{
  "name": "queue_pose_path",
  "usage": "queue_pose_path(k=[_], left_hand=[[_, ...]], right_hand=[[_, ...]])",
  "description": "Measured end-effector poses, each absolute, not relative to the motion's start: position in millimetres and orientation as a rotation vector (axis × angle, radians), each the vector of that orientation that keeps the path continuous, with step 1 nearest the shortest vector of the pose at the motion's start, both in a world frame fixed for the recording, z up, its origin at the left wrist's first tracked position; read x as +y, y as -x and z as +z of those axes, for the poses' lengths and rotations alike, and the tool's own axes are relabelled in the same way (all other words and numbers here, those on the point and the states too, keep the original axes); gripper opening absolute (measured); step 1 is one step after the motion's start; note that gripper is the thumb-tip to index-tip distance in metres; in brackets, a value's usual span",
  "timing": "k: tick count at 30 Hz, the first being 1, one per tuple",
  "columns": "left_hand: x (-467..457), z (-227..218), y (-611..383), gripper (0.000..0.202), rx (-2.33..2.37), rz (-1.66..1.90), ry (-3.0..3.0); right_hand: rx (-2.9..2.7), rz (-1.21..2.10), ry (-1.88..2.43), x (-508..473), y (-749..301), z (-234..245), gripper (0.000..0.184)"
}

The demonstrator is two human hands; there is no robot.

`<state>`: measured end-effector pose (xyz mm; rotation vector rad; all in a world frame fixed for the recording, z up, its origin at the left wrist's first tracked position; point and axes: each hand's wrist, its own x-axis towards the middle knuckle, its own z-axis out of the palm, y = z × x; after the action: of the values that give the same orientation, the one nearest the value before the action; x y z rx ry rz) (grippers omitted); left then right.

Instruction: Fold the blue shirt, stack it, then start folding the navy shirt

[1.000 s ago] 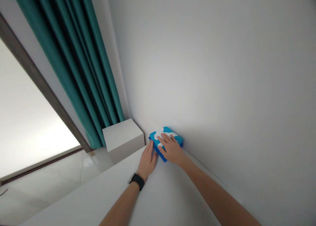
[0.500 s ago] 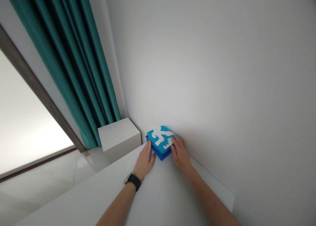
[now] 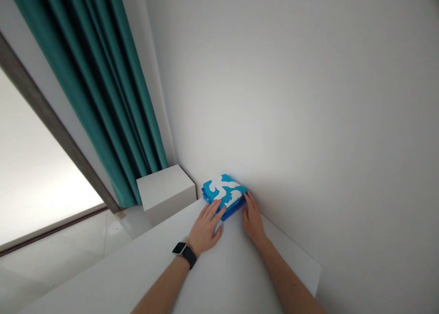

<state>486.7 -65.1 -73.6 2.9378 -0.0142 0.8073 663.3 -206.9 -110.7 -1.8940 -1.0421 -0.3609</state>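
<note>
The left hand lies flat and wide on the white counter, fingers spread, fingertips touching the near edge of a folded blue-and-white cloth; the right hand is narrower, fingers together, pressed against the cloth's right end; neither hand closes over it. The cloth, with a darker blue layer along its lower edge, sits on the counter in the corner, just beside the white wall; a white box stands to its left, near the hanging teal curtain; a black smartwatch circles the left wrist; a tiled floor shows below at left.
</note>
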Motion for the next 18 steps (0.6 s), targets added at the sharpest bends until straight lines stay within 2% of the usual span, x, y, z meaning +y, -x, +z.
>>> queue_pose_path(k=[18], left_hand=[[-86.7, -77.1, -455.8, 0.068, 0.164, 0.822, -2.896]], right_hand=[[-0.891, -0.272, 1.814, -224.8, -635.3, -114.5, 0.043]])
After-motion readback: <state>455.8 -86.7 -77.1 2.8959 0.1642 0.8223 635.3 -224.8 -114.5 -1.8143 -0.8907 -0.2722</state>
